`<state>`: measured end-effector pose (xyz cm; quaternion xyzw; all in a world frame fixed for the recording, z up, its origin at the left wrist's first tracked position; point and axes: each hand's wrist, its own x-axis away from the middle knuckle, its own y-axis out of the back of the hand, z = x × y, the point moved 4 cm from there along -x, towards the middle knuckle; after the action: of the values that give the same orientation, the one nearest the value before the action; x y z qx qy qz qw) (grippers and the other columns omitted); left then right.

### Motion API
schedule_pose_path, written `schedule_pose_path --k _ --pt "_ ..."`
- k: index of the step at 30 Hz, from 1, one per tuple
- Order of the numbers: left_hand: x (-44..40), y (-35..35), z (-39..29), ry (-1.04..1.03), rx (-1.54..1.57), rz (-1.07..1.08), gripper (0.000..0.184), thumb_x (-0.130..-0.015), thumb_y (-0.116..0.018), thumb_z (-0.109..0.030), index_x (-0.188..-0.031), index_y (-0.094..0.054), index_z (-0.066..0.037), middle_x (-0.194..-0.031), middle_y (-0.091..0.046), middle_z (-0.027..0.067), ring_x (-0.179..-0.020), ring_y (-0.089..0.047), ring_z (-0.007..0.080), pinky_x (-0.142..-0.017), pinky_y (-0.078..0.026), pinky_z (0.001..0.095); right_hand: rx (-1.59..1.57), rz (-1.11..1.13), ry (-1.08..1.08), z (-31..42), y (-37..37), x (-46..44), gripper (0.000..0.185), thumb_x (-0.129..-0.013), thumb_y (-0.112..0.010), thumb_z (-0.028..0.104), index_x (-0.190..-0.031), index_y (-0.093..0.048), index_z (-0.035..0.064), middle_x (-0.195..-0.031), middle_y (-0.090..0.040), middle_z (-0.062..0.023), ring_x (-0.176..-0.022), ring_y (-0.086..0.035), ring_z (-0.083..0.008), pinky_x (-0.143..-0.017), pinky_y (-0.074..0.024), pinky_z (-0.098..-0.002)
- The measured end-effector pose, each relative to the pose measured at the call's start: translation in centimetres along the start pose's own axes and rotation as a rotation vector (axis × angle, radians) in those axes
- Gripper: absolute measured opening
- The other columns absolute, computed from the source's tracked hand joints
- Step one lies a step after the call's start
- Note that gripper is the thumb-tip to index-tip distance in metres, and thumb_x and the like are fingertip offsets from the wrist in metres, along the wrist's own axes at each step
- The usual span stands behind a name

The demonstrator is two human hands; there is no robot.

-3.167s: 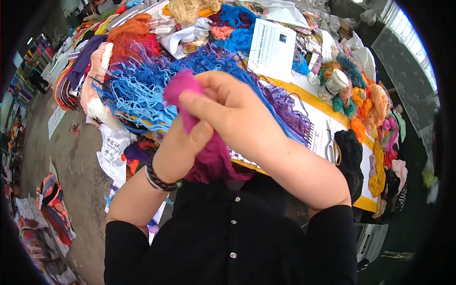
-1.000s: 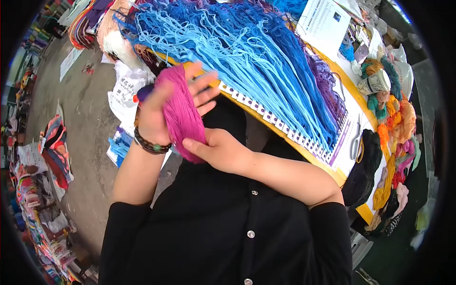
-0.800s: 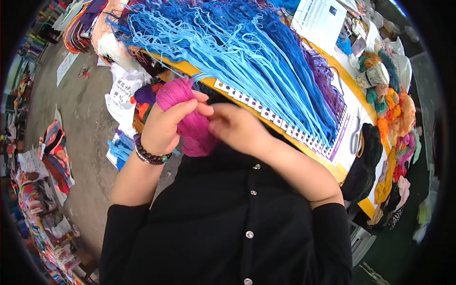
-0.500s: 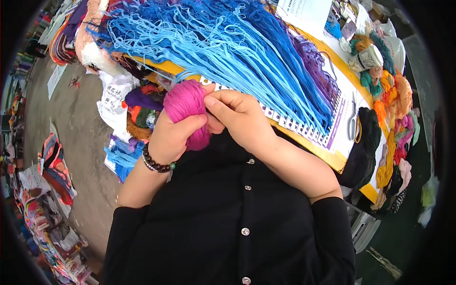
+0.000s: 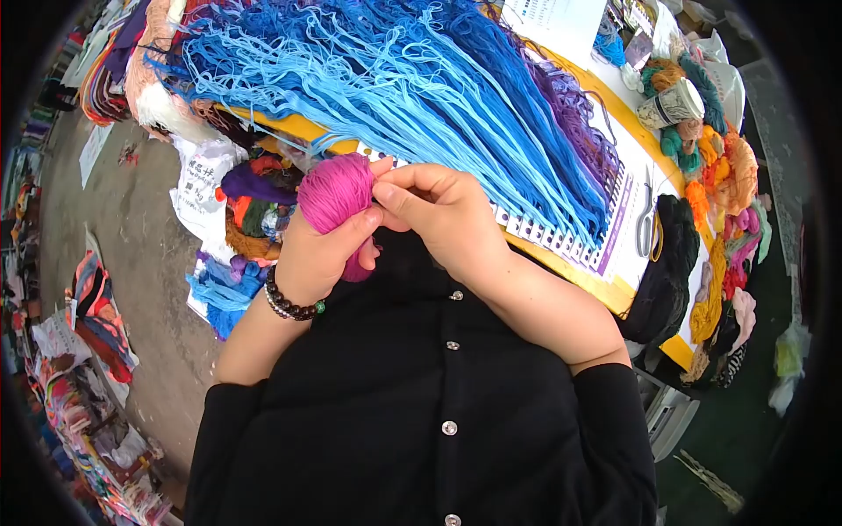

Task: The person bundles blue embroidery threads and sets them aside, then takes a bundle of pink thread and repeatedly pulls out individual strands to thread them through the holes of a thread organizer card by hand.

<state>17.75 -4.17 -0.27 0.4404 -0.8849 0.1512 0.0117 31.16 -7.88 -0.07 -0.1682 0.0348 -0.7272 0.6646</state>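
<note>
A magenta skein of yarn (image 5: 336, 191) is gripped in my left hand (image 5: 316, 254), thumb across its front, just off the near edge of the table. My right hand (image 5: 443, 215) touches the skein's right side with thumb and forefinger pinched together; whatever lies between those fingertips is too small to make out. Beyond both hands, long blue yarn strands (image 5: 395, 96) spread over the table, their near ends fixed along a white card strip with holes (image 5: 548, 235). A beaded bracelet (image 5: 289, 301) circles my left wrist.
Scissors (image 5: 646, 223) and a black yarn bundle (image 5: 664, 272) lie at the table's right end. A patterned cup (image 5: 671, 105) stands among coloured skeins. Left of my hands are a white plastic bag (image 5: 203, 188) and more yarn. The yellow table edge (image 5: 614, 294) runs close to my body.
My left hand has turned the magenta skein slightly, and its lower part shows less now. My right hand keeps its pinch beside it. The whole view has shifted a little.
</note>
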Motion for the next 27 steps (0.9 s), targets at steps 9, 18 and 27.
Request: schedule_pose_path --k 9,18,27 --pt "-0.4 0.8 0.1 -0.007 0.04 0.016 0.035 -0.089 -0.054 -0.005 -0.123 -0.055 0.0 -0.087 -0.066 0.0091 -0.058 -0.057 0.0069 -0.052 -0.045 0.0189 -0.197 0.065 0.012 -0.3 0.0 -0.4 0.013 -0.092 -0.055 0.007 -0.099 -0.062 -0.0005 -0.096 -0.063 -0.0077 -0.082 -0.057 -0.0096 -0.078 -0.0451 -0.0217" --pt "0.8 9.3 0.8 -0.034 1.066 0.199 0.038 -0.094 -0.047 -0.01 -0.131 -0.05 -0.016 -0.098 -0.067 0.0005 -0.068 -0.055 0.0065 -0.077 -0.047 0.0279 -0.501 0.185 0.286 13.1 11.9 4.3 0.012 -0.091 -0.048 0.013 -0.097 -0.052 0.0034 -0.063 -0.035 0.0032 -0.059 -0.038 -0.0089 -0.056 -0.0334 -0.024" --pt "3.7 21.8 -0.3 -0.279 1.01 0.054 0.044 -0.099 -0.04 -0.021 -0.141 -0.034 -0.011 -0.103 -0.066 0.0009 -0.055 -0.042 0.0025 -0.058 -0.041 0.0201 1.113 -1.32 0.539 19.2 30.9 11.2 0.023 -0.083 -0.064 0.02 -0.098 -0.07 0.0031 -0.085 -0.067 -0.0015 -0.076 -0.059 -0.0082 -0.069 -0.0468 -0.0223"
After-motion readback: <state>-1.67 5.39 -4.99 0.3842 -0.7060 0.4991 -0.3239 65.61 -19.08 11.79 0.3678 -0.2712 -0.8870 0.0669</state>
